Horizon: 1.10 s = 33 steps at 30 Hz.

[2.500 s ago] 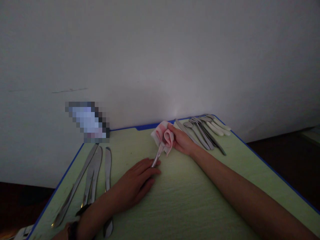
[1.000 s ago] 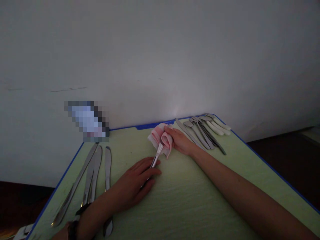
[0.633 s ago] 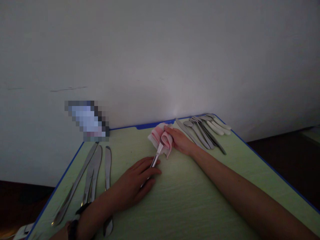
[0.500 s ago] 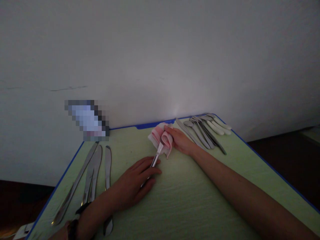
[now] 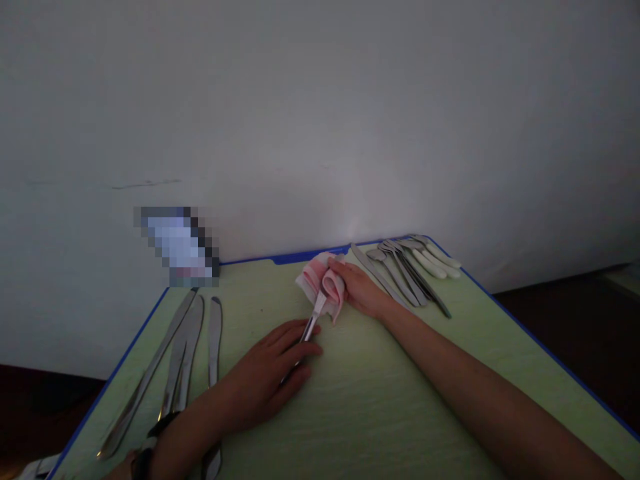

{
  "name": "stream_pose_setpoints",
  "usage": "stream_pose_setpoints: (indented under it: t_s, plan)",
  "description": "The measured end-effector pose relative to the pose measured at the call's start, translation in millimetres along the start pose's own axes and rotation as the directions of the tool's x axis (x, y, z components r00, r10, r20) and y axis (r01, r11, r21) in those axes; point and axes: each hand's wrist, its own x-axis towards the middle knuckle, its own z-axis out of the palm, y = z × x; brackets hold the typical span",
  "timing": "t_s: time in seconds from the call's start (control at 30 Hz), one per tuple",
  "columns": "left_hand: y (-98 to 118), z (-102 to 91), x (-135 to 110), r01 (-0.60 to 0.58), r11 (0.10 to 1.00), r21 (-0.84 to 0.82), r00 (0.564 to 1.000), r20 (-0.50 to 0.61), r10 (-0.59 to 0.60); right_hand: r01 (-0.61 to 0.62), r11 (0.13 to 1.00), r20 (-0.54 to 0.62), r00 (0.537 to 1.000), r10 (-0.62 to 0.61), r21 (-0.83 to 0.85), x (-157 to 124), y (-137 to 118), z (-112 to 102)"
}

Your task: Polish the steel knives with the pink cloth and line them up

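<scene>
- The left hand (image 5: 273, 363) pinches the handle of a metal table knife (image 5: 309, 328) between thumb and fingers, the knife slanting away over the middle of the desk (image 5: 380, 413).
- The right hand (image 5: 357, 287) pinches a folded pink-and-white cloth (image 5: 313, 277), which wraps around the knife's far part and hides much of it.
- Four loose knives (image 5: 150, 373) lie along the desk's left side; the left forearm covers part of some of them.
- Beyond the right hand, near the desk's far right corner, lie another knife (image 5: 377, 272), several metal spoons (image 5: 400, 275) and white-handled cutlery (image 5: 427, 262), close together.
- A pixelated, screen-like object (image 5: 175, 243) stands tilted at the far left corner, before a pale wall (image 5: 320, 100).
- A dark band (image 5: 143, 461) circles the left wrist.
</scene>
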Motion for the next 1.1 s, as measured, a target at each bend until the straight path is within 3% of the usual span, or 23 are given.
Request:
stream_pose_setpoints:
  t_s: [0.3,0.57,0.77,0.9,1.0,1.1]
  plan:
    - [3.6,3.9,0.1,0.031,0.988,0.155,0.998,0.049,-0.039,0.173,0.949,-0.011,0.983,-0.183,-0.262,2.4,4.6,-4.9]
    - [3.6,3.7,-2.5,0.056,0.990,0.129,0.998,0.001,-0.057,0.224,0.809,-0.241,0.882,-0.405,-0.543,-0.3,1.2,-2.7]
    - [5.4,1.6,-0.8,0.111,0.983,0.149,0.993,-0.059,-0.103,0.211,0.793,-0.264,0.868,-0.421,-0.572,4.7,3.4,-8.1]
    - [-13.0,-8.5,-3.2,0.312,0.910,0.274,0.932,-0.271,-0.239,0.178,0.728,-0.287,0.837,-0.465,-0.662,8.3,3.4,-6.8]
    - [-36.9,-20.8,-16.7,0.470,0.809,0.352,0.870,-0.340,-0.357,0.137,0.644,-0.310,0.789,-0.530,-0.753,12.3,1.0,-1.5]
    - [-59.8,-30.8,-39.9,0.624,0.667,0.407,0.781,-0.353,-0.515,0.116,0.597,-0.295,0.785,-0.545,-0.793,17.2,-1.2,2.3]
